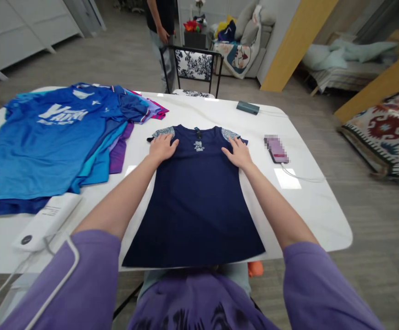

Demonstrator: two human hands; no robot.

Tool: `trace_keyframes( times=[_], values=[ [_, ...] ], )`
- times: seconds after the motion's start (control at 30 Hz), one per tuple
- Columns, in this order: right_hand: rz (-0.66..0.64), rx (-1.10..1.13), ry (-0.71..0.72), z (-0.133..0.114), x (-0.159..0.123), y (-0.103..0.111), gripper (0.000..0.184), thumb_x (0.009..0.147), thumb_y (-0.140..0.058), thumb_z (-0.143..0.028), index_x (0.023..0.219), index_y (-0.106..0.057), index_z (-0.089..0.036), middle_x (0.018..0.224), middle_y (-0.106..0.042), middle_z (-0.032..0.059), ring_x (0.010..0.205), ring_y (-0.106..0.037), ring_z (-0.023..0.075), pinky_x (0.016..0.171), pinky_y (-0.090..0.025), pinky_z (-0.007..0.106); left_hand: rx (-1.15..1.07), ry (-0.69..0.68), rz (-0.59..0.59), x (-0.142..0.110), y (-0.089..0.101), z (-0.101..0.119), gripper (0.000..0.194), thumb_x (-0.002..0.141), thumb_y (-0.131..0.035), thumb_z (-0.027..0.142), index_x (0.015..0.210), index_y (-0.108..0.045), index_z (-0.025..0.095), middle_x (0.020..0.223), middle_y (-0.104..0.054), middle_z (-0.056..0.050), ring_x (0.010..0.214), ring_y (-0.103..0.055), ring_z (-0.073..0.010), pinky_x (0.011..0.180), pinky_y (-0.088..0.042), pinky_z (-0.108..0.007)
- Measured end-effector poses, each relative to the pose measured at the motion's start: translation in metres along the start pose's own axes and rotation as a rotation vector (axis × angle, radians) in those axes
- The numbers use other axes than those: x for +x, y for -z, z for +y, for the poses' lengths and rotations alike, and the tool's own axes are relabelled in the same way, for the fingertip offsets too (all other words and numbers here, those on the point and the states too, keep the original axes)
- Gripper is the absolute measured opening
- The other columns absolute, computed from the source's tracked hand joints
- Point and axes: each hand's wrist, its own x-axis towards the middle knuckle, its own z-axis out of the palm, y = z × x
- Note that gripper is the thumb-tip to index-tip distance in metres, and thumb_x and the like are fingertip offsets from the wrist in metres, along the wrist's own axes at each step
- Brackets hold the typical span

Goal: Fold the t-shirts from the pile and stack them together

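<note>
One navy shirt point(202, 206) lies flat at the near middle of the white table point(313, 220), its small pale neck print point(198, 145) too blurred to read; my left hand point(163, 147) and right hand point(239, 153) rest open on its shoulders, thumbs spread inward from the fingers. Left of it I see several piled shirts, the top blue shirt point(58, 156) lettered in white, starting "YA", and one phone point(277, 149) lies right.

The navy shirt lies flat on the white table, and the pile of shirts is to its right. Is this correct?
The side is wrong: the head view shows the pile of shirts to the left of the navy shirt. The rest stands.
</note>
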Motion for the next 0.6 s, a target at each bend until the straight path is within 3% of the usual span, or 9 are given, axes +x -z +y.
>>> trace_keyframes(
  times=[0.13,0.23,0.33,0.43,0.5,0.6],
  values=[
    [-0.048,-0.094,-0.084,0.002,0.022,-0.009,0.105,0.104,-0.043,-0.091,0.184,-0.036,-0.024,0.192,-0.020,0.0163,0.178,-0.017,0.0461,0.143,-0.009,0.074,0.017,-0.013,-0.035,0.030,-0.001,-0.009,0.069,0.117,-0.058,0.049,0.169,-0.050,0.006,0.182,-0.044,-0.021,0.171,-0.029,-0.0413,0.141,-0.020,-0.066],
    [0.040,-0.154,-0.065,-0.009,0.019,-0.008,0.100,0.109,-0.036,-0.084,0.184,-0.034,-0.017,0.190,-0.024,0.0205,0.177,-0.020,0.0469,0.141,-0.008,0.076,0.024,-0.039,0.054,0.010,0.001,-0.013,0.070,0.119,-0.049,0.052,0.175,-0.042,0.010,0.184,-0.039,-0.019,0.172,-0.028,-0.0403,0.141,-0.020,-0.064],
    [0.128,-0.131,0.056,-0.044,0.015,-0.004,0.085,0.115,-0.035,-0.071,0.175,-0.045,-0.012,0.178,-0.045,0.0257,0.166,-0.042,0.0452,0.137,-0.028,0.071,0.052,0.013,0.186,-0.057,0.007,-0.021,0.070,0.115,-0.054,0.058,0.171,-0.046,0.015,0.176,-0.046,-0.021,0.163,-0.043,-0.0415,0.136,-0.031,-0.060],
    [0.018,-0.008,0.212,-0.105,0.025,-0.003,0.061,0.114,-0.047,-0.064,0.150,-0.067,-0.019,0.151,-0.069,0.0200,0.137,-0.067,0.0388,0.120,-0.052,0.058,0.086,0.091,0.231,-0.156,0.014,-0.032,0.063,0.108,-0.064,0.062,0.152,-0.060,0.017,0.151,-0.065,-0.020,0.140,-0.062,-0.0420,0.119,-0.049,-0.056],
    [-0.083,0.066,0.288,-0.155,0.039,-0.008,0.045,0.113,-0.053,-0.058,0.135,-0.074,-0.024,0.137,-0.077,0.0140,0.124,-0.073,0.0347,0.110,-0.059,0.051,0.068,0.155,0.210,-0.222,0.019,-0.039,0.054,0.108,-0.065,0.059,0.141,-0.064,0.017,0.138,-0.071,-0.018,0.129,-0.069,-0.0384,0.108,-0.054,-0.049],
    [-0.147,0.102,0.350,-0.231,0.066,-0.023,0.036,0.112,-0.057,-0.052,0.128,-0.076,-0.026,0.130,-0.080,0.0114,0.120,-0.074,0.0349,0.107,-0.062,0.050,0.028,0.262,0.140,-0.301,0.024,-0.049,0.042,0.111,-0.061,0.058,0.129,-0.066,0.020,0.123,-0.076,-0.012,0.114,-0.074,-0.0329,0.094,-0.055,-0.044]
  ],
)
